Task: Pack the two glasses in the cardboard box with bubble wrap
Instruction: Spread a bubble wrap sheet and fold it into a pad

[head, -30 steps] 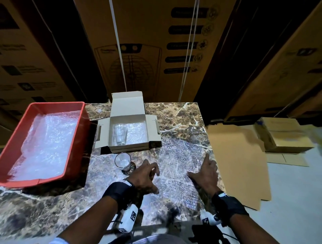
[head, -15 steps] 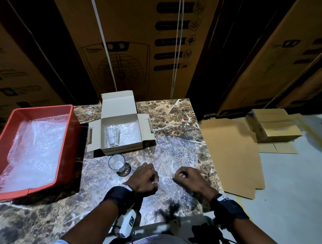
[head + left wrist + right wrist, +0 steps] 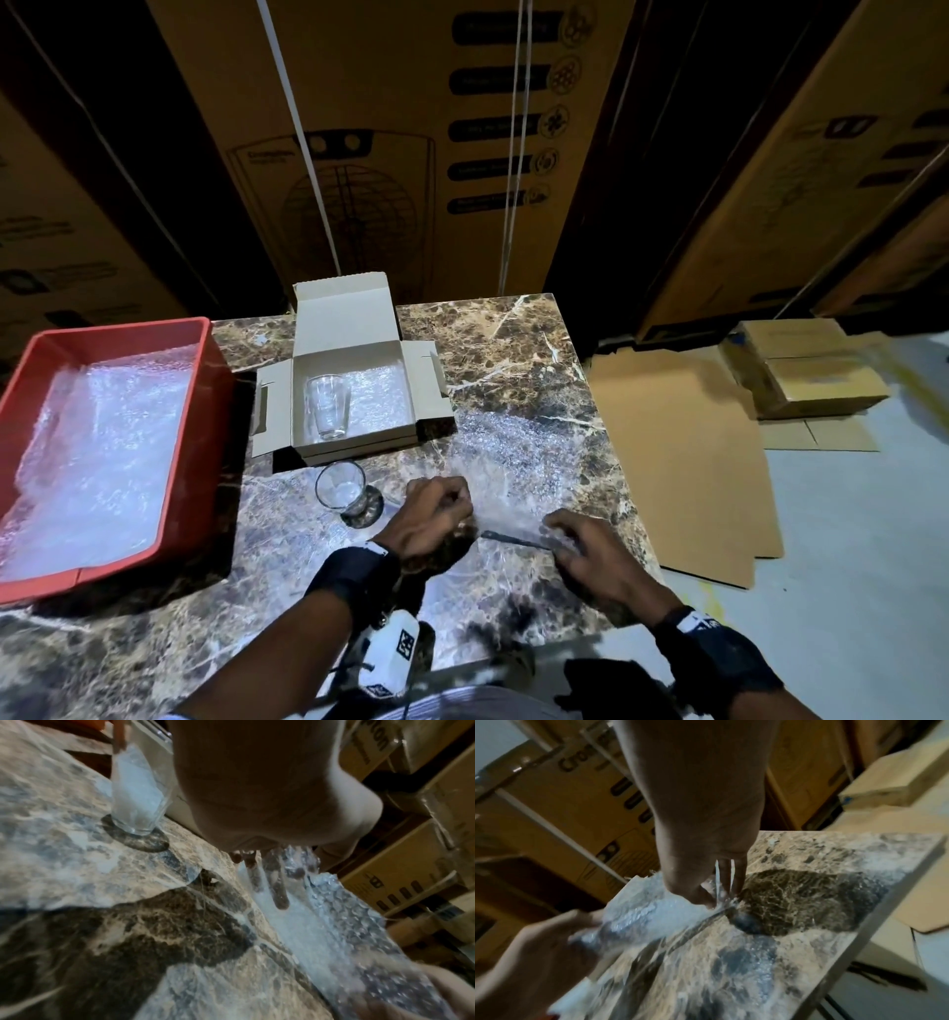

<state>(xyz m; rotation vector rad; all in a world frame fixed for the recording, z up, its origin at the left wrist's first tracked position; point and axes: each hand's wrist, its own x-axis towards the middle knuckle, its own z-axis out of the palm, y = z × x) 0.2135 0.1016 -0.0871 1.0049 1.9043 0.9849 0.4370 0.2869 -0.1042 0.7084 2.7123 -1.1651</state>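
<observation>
1. The worktop (image 3: 518,349), brown marble pattern, is carrying all task items.
2. The cardboard box (image 3: 354,395) is sitting open at the far middle, lid flap standing up behind it and side flaps spread. A piece of bubble wrap is lining its floor.
3. One glass (image 3: 328,406) is standing upright inside the box, in its left half.
4. The second glass (image 3: 341,485) is standing upright on the worktop just near of the box, left of the left hand and apart from it.
5. A bubble wrap sheet (image 3: 518,462) is lying flat on the worktop right of the box, reaching toward the near edge.
6. The left hand (image 3: 431,516) is gripping the sheet's near-left edge with curled fingers; the left wrist view is showing the wrap gathered at the fingertips (image 3: 280,898).
7. The right hand (image 3: 590,552) is pinching the sheet's near-right edge, fingers curled onto it. The near edge is lifting slightly between the two hands.
8. A red tray (image 3: 215,390) holding more bubble wrap is sitting at the left of the worktop.
9. Flat cardboard sheets (image 3: 683,462) are lying on the floor to the right.
</observation>
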